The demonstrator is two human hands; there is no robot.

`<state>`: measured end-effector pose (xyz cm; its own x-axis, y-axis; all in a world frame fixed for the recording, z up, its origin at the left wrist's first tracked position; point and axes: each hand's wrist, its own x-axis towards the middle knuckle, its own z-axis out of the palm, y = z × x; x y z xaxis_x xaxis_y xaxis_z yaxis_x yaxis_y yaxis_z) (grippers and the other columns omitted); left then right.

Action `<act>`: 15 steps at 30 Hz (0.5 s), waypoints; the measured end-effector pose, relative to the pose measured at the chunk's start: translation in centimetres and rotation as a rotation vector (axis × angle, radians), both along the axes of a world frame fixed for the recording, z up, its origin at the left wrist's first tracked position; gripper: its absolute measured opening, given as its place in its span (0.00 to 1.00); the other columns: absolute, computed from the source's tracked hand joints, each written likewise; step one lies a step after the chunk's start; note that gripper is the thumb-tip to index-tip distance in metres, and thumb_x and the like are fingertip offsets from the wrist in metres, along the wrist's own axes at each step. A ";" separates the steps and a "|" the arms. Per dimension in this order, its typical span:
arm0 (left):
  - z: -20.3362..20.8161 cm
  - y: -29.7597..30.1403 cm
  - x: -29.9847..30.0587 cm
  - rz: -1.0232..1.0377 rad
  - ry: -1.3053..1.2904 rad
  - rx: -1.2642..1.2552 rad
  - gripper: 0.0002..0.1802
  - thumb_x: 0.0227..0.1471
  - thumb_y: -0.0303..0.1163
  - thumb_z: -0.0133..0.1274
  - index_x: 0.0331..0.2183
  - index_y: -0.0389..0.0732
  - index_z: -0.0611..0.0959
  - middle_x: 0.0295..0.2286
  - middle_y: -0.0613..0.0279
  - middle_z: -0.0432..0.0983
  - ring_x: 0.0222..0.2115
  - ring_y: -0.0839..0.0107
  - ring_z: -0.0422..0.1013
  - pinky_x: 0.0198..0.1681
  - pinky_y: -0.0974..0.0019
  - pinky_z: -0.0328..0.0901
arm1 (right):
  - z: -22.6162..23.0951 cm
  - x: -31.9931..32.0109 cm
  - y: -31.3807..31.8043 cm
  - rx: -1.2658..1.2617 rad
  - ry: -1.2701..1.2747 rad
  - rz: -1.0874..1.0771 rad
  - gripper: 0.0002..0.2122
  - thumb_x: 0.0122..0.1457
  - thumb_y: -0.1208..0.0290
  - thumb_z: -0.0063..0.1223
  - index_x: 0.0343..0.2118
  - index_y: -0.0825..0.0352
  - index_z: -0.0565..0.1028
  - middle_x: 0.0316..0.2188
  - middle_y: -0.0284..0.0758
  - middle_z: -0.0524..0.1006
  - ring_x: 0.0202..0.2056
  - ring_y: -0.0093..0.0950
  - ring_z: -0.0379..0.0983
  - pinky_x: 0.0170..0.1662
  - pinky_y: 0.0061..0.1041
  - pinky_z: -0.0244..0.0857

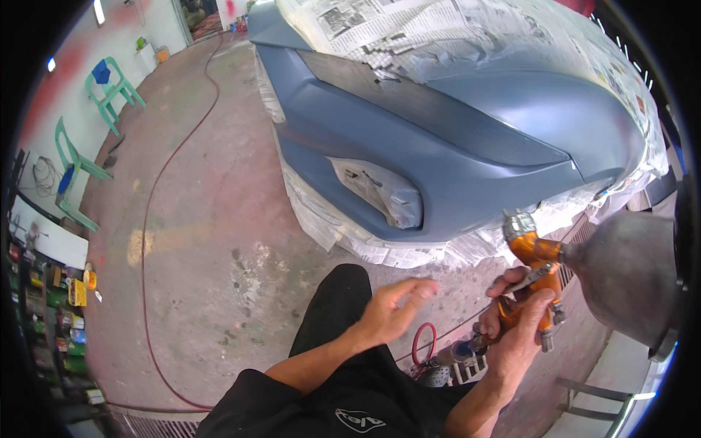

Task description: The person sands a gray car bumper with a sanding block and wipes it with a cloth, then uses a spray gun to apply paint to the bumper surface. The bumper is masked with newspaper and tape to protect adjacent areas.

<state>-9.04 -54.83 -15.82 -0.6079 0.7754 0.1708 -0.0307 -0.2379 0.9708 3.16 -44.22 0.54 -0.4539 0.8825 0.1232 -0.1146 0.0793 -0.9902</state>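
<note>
My right hand (517, 330) is wrapped round the handle of an orange spray gun (542, 253), fingers at its trigger. A large grey paint cup (629, 271) is attached to the gun and sticks out to the right. The silver nozzle end points up toward a matte blue-grey car bumper (496, 179). Below the grip hangs an air fitting with a gauge-like part, partly hidden by the hand. My left hand (394, 310) holds nothing; its fingers reach out toward the gun, apart from it. Newspaper (431, 33) masks the car above the bumper, and paper covers the bumper's round recess.
A dark red hose (148, 219) curves along the stained concrete floor (212, 241) at left. Green plastic chairs (109, 87) stand by the left wall. Cans and containers (77, 292) crowd a shelf at lower left. Masking paper (409, 255) hangs below the bumper.
</note>
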 end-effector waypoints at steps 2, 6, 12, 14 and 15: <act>1.6 0.3 1.2 -0.081 -0.102 0.191 0.22 0.77 0.38 0.55 0.61 0.33 0.83 0.52 0.54 0.86 0.46 0.71 0.83 0.53 0.65 0.75 | 0.6 -1.7 -1.1 0.008 -0.039 0.092 0.30 0.80 0.38 0.42 0.53 0.68 0.74 0.33 0.37 0.78 0.16 0.15 0.58 0.21 0.18 0.55; 3.9 -0.4 0.6 -0.068 -0.137 0.299 0.41 0.72 0.39 0.61 0.75 0.31 0.64 0.62 0.45 0.76 0.62 0.62 0.73 0.67 0.59 0.65 | 0.5 -5.0 -2.2 0.118 -0.081 0.237 0.27 0.82 0.45 0.42 0.55 0.70 0.76 0.35 0.36 0.80 0.19 0.14 0.63 0.23 0.17 0.56; 6.9 -2.8 -4.4 0.162 0.386 0.205 0.51 0.59 0.36 0.70 0.74 0.29 0.64 0.64 0.40 0.72 0.71 0.51 0.63 0.74 0.49 0.55 | 0.5 -9.4 -4.5 0.416 -0.328 0.332 0.31 0.72 0.47 0.60 0.63 0.73 0.75 0.53 0.45 0.80 0.48 0.35 0.74 0.49 0.36 0.65; 3.8 -4.4 -5.7 0.240 0.587 0.074 0.47 0.59 0.36 0.72 0.71 0.29 0.69 0.63 0.40 0.73 0.69 0.51 0.65 0.73 0.49 0.58 | 0.8 -10.9 -6.0 0.577 -0.423 0.486 0.42 0.62 0.44 0.71 0.67 0.75 0.72 0.63 0.54 0.76 0.67 0.53 0.71 0.68 0.53 0.64; 3.1 -4.5 -5.7 0.287 0.582 0.087 0.44 0.60 0.36 0.71 0.69 0.29 0.70 0.62 0.42 0.74 0.67 0.52 0.67 0.71 0.50 0.60 | 1.1 -11.4 -6.4 0.721 -0.513 0.490 0.47 0.59 0.41 0.72 0.70 0.74 0.69 0.67 0.56 0.72 0.70 0.56 0.66 0.71 0.55 0.60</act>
<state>-14.77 -59.30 -12.68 -0.5781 0.5641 0.5895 0.5707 -0.2369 0.7863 -8.28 -50.63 1.66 -0.8941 0.3769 0.2418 0.1311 0.7366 -0.6635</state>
